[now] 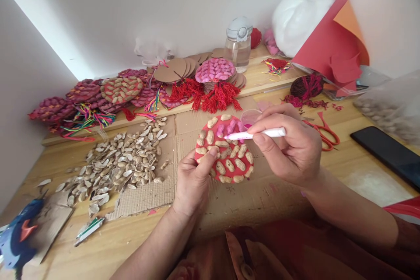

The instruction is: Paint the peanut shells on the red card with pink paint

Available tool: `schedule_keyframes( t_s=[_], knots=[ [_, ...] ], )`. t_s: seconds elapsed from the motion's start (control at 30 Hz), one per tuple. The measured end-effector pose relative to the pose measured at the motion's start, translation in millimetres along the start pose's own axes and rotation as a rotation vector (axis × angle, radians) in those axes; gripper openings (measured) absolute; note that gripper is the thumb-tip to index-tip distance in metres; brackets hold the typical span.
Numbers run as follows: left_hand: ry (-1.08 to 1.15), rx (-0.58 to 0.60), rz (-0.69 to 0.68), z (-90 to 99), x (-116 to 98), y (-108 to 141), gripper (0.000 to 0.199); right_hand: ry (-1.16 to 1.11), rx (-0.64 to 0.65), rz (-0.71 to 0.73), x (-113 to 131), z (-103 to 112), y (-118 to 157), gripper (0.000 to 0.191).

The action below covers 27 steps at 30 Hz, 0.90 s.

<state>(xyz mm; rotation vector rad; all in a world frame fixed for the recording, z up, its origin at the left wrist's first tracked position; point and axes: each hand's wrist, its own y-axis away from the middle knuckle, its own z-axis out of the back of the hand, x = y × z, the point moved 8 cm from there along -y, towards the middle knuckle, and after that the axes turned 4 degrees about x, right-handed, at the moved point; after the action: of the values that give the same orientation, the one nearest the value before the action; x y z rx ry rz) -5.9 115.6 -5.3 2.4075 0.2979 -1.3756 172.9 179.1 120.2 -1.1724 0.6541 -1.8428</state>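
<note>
My left hand (196, 175) grips the lower left edge of a round red disc (213, 127) covered with glued-on peanut shells, its thumb lying on the front. Several shells near the top of the disc are coloured pink-purple; the others are natural tan. Between the thumb and fingers of my right hand (288, 144) is a white marker (267, 133), its purple tip at the upper middle of the disc, by the coloured shells. Just behind the marker stands a small clear cup (251, 116) with magenta liquid, partly hidden by my right hand.
Loose peanut shells (131, 157) cover cardboard on the left, near a blue glue gun (22, 232) and a utility knife (89, 230). Finished tasselled discs (215, 70) and a water bottle (238, 48) line the back. Orange scissors (324, 135) and a phone (387, 153) lie right.
</note>
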Motion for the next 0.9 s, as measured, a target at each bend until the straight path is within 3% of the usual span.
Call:
schedule_keyframes(
  t_s=[0.6, 0.9],
  knots=[
    [0.123, 0.020, 0.153, -4.8, 6.3, -0.4, 0.038, -0.045, 0.001, -0.041, -7.5, -0.6, 1.3, 0.013],
    [0.129, 0.006, 0.154, -3.5, 5.7, 0.6, 0.040, -0.083, 0.002, -0.046, -10.1, -1.2, 0.7, 0.012]
  ],
)
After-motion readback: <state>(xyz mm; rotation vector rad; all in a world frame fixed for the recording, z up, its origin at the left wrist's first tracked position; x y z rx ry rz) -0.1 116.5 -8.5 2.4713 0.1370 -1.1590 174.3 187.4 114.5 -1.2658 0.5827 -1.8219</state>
